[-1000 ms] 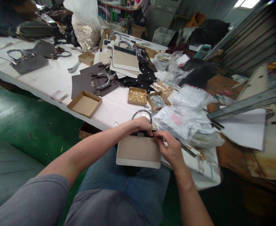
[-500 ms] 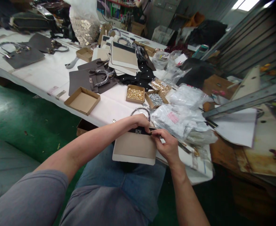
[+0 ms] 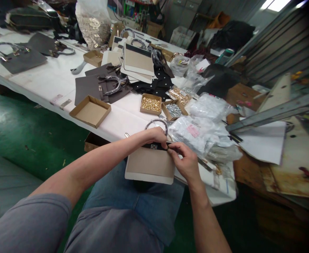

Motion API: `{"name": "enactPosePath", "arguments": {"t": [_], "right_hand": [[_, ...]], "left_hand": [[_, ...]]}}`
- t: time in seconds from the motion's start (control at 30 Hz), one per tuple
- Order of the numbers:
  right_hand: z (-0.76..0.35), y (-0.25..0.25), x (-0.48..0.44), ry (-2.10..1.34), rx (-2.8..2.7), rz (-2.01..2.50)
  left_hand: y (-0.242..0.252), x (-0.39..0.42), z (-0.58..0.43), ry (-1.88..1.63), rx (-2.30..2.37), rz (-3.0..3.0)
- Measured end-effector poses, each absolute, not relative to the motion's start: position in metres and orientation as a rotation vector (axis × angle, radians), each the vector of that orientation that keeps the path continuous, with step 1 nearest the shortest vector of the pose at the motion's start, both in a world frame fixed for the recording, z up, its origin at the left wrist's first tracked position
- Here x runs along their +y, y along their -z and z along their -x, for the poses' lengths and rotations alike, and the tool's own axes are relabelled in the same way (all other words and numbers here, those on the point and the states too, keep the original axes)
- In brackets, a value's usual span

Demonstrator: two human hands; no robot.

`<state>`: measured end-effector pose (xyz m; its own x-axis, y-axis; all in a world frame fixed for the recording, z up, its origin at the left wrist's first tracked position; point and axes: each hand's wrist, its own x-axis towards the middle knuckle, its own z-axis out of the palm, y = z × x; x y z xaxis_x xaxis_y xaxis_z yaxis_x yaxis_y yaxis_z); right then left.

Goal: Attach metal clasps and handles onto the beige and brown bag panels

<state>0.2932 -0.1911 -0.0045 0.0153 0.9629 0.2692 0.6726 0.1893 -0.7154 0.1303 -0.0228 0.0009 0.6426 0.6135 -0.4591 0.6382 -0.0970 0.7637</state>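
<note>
A beige bag panel (image 3: 150, 165) with a pale lower border and a black top strip lies over my lap at the table edge. My left hand (image 3: 158, 135) is closed over the panel's top strip, next to a small metal plate (image 3: 153, 147). Close beside it, my right hand (image 3: 184, 158) pinches at the strip's right end. Whatever sits between those fingertips is too small to make out. Behind the left hand arches a dark, plastic-wrapped bag handle (image 3: 156, 122).
Small boxes of gold rivets (image 3: 150, 104) and silver rivets (image 3: 173, 110) stand beyond my hands. A shallow cardboard box (image 3: 90, 111) is to the left, near grey bag pieces (image 3: 87, 88). Stacked beige panels (image 3: 138, 59) lie farther back. Plastic bags (image 3: 196, 131) crowd the right side.
My right hand has shifted slightly left, its fingertips closer to my left thumb. The left hand keeps its hold on the panel. The whole view has moved a little.
</note>
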Motion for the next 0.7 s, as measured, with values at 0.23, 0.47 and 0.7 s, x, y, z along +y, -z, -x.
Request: {"name": "enactPosePath", "arguments": {"t": [0.23, 0.47, 0.7], "right_hand": [[-0.287, -0.003, -0.189, -0.49, -1.737, 1.576], [-0.288, -0.002, -0.188, -0.479, -1.722, 1.61], [-0.292, 0.009, -0.186, -0.539, -1.633, 1.622]], "left_hand": [[-0.005, -0.023, -0.127, 0.042, 0.975, -1.799], [-0.003, -0.024, -0.125, 0.006, 0.994, -1.742], [-0.006, -0.025, -0.123, -0.006, 0.986, -1.751]]}}
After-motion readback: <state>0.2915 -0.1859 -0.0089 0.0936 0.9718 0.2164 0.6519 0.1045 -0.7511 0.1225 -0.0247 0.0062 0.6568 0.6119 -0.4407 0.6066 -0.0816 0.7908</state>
